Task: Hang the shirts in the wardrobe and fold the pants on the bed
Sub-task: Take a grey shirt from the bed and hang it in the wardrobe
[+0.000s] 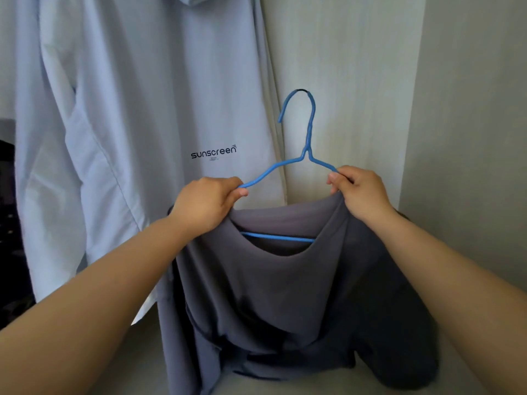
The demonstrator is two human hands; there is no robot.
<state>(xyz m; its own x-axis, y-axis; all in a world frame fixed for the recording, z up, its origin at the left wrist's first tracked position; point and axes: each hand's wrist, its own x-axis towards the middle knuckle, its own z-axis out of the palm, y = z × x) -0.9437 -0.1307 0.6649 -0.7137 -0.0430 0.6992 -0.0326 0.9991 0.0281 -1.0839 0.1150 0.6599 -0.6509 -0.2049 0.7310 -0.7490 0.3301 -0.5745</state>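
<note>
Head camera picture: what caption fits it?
Left hand and right hand grip blue hanger inside grey shirt, beside pale jacket.

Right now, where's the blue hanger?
Head view, centre-right: the blue hanger sits inside the grey shirt, gripped by left hand and right hand, beside the pale jacket.

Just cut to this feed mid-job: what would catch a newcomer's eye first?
The blue hanger stands out at centre, its hook free and upright against the pale wardrobe wall, with the left hand and right hand each gripping one shoulder. A dark grey shirt is draped on it below, its neck opening showing the hanger's bar. To the left hangs a large pale blue garment printed "sunscreen".
</note>
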